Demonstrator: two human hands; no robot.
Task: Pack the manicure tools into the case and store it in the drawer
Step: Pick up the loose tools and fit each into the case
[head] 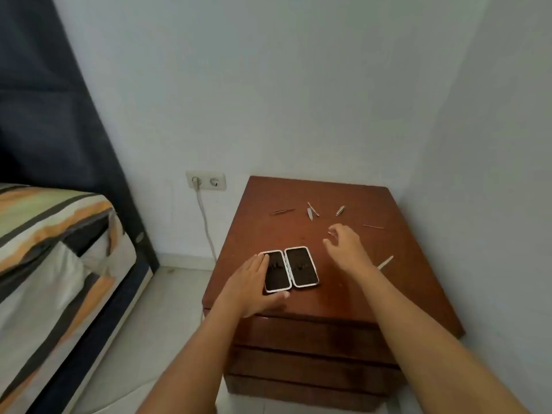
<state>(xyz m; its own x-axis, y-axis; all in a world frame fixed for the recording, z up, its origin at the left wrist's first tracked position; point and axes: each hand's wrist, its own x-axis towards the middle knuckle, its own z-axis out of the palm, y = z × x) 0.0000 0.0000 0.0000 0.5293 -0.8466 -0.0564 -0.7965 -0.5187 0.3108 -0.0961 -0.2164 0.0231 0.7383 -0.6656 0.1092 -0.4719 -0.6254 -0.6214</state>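
Observation:
The manicure case (300,265) lies open flat on the wooden nightstand (334,303), two black-lined halves with white rims side by side. My left hand (254,282) rests flat on the case's left half, fingers spread. Just right of the case hovers my right hand (346,248), its fingers loosely curled and apart, nothing visibly in it. Small metal tools lie scattered behind it: tweezers (282,211), a crossed pair of tools (311,211), a short tool (340,210), a thin stick (373,226). Another pale tool (385,262) lies right of my right wrist.
The nightstand has stacked drawers (313,339) on its front, all closed. It stands in a wall corner. A wall socket (206,181) with a white cable is to its left. A bed (56,249) with a striped cover fills the left side.

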